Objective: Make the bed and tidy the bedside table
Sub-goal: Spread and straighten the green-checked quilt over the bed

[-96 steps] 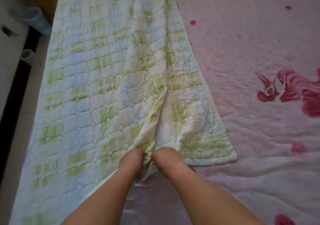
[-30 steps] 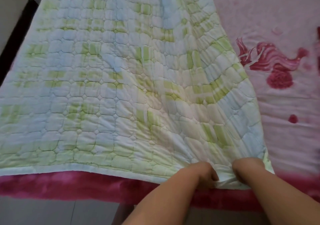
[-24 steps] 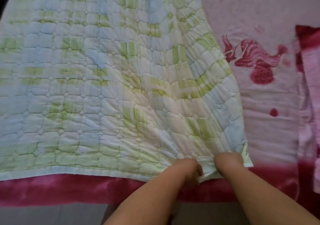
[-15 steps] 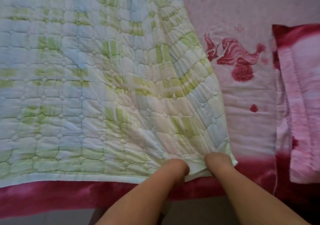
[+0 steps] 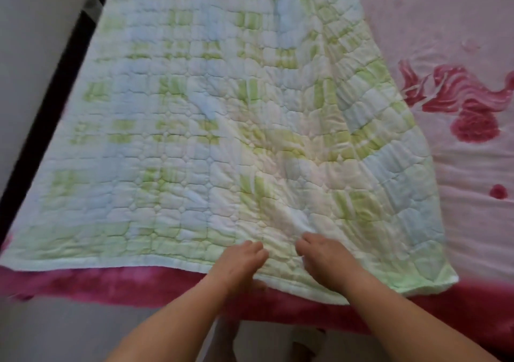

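Observation:
A quilted blanket (image 5: 222,139) in pale green, blue and white lies spread over the left part of the bed. Its near edge runs along the bed's dark pink border (image 5: 111,283). The pink sheet (image 5: 459,180) with red flower prints shows bare to the right. My left hand (image 5: 239,264) rests on top of the blanket at its near edge, fingers pointing forward and loosely bent. My right hand (image 5: 325,261) lies flat on the blanket just beside it. The blanket's near right corner (image 5: 442,281) lies free on the border.
A dark gap and a pale wall or cabinet side (image 5: 33,55) run along the bed's left. Grey floor (image 5: 69,334) shows below the bed's near edge, where I stand.
Both hands let go of the blanket's near right corner and now lie on top of it, further left along the edge. The view swung left and the pink pillow left the frame.

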Tool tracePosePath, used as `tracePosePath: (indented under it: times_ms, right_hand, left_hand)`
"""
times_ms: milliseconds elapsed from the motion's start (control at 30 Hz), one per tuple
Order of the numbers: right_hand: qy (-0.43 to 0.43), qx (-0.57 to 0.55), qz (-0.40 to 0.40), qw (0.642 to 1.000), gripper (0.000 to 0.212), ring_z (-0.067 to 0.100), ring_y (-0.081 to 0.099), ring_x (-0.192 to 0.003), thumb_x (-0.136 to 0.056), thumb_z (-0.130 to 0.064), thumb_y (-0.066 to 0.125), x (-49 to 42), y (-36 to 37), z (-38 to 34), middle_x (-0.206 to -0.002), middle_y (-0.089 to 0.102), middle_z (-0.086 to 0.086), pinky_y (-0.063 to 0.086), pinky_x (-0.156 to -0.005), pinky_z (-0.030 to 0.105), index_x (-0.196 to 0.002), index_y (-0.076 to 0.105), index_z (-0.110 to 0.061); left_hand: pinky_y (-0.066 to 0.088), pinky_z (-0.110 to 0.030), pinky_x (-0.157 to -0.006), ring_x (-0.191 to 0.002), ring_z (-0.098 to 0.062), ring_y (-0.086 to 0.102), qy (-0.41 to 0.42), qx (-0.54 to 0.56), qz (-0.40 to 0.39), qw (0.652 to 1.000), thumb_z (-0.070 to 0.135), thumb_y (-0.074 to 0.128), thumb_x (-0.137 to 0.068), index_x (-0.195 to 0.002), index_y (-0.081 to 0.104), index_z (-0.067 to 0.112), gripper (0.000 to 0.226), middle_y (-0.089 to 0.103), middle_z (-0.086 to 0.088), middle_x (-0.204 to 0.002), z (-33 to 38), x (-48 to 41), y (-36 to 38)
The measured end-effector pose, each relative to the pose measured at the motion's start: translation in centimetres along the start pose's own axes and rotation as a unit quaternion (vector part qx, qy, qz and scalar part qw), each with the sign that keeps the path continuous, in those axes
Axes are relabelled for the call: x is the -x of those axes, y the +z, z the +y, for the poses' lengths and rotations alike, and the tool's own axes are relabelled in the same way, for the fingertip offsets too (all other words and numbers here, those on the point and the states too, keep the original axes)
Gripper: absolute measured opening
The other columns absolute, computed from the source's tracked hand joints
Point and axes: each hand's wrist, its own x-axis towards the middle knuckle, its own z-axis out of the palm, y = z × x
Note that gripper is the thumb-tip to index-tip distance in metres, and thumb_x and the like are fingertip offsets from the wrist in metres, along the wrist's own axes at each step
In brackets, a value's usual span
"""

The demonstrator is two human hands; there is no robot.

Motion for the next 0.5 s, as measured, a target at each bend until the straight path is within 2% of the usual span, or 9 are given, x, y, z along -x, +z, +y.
tracePosePath:
  times_ms: [67,133,233,267,400,500]
  right_hand:
    - [-0.036,-0.047,-0.054,0.997,0.030,0.025,0.052,-0.106,-0.086,-0.027,0.061,-2.0,1.0,-2.9,-0.117,0.051,0.004,0.043,-0.077,0.035,-0.113,0.052,-0.016]
    - [-0.045,-0.058,-0.089,0.993,0.047,0.025,0.047,-0.115,-0.083,-0.033,0.065,-3.8,1.8,-5.5,-0.125,0.046,0.004,0.043,-0.086,0.036,-0.124,0.047,-0.017]
    - [-0.025,-0.047,-0.140,0.989,0.067,0.027,0.043,-0.120,-0.078,-0.033,0.072,-6.2,3.4,-8.7,-0.132,0.040,0.006,0.041,-0.094,0.037,-0.134,0.040,-0.015]
    - [-0.013,-0.030,-0.144,0.989,0.067,0.028,0.042,-0.121,-0.080,-0.031,0.070,-6.7,3.8,-9.5,-0.133,0.039,0.007,0.041,-0.096,0.038,-0.136,0.038,-0.013]
    - [0.018,0.029,-0.112,0.993,0.038,0.032,0.050,-0.114,-0.093,-0.016,0.048,-7.9,5.0,-10.8,-0.127,0.048,0.012,0.044,-0.087,0.038,-0.131,0.044,-0.011]
    - [0.025,0.023,-0.168,0.985,0.028,0.031,0.057,-0.105,-0.089,-0.017,0.056,-8.5,4.5,-11.3,-0.114,0.058,0.012,0.041,-0.076,0.033,-0.116,0.056,-0.011]
  left_hand:
    - [0.044,-0.034,-0.069,-0.097,-0.023,0.054,-0.031,-0.023,-0.034,0.999,0.051,0.080,-0.059,-0.107,0.050,0.019,0.065,0.053,-0.001,-0.109,-2.9,1.1,0.1]
    - [0.041,-0.040,-0.081,-0.113,-0.024,0.045,-0.043,-0.041,-0.068,0.996,0.047,0.078,-0.065,-0.120,0.045,0.018,0.071,0.044,-0.002,-0.125,-4.9,1.2,0.4]
    - [0.043,-0.040,-0.081,-0.114,-0.026,0.047,-0.021,-0.016,-0.070,0.997,0.031,0.073,-0.075,-0.122,0.050,0.015,0.055,0.045,-0.005,-0.127,-6.6,0.9,0.7]
    - [0.044,-0.039,-0.080,-0.113,-0.028,0.049,-0.014,-0.007,-0.064,0.998,0.026,0.067,-0.079,-0.121,0.052,0.014,0.046,0.047,-0.006,-0.126,-6.8,0.9,0.6]
    - [0.045,-0.038,-0.077,-0.103,-0.033,0.057,-0.019,-0.007,-0.085,0.996,0.020,0.055,-0.086,-0.115,0.059,0.013,0.030,0.059,-0.009,-0.115,-7.2,0.9,0.8]
    - [0.044,-0.033,-0.072,-0.095,-0.033,0.062,-0.044,-0.003,-0.165,0.985,0.021,0.060,-0.084,-0.103,0.066,0.013,0.021,0.064,-0.011,-0.102,-7.1,0.7,0.3]
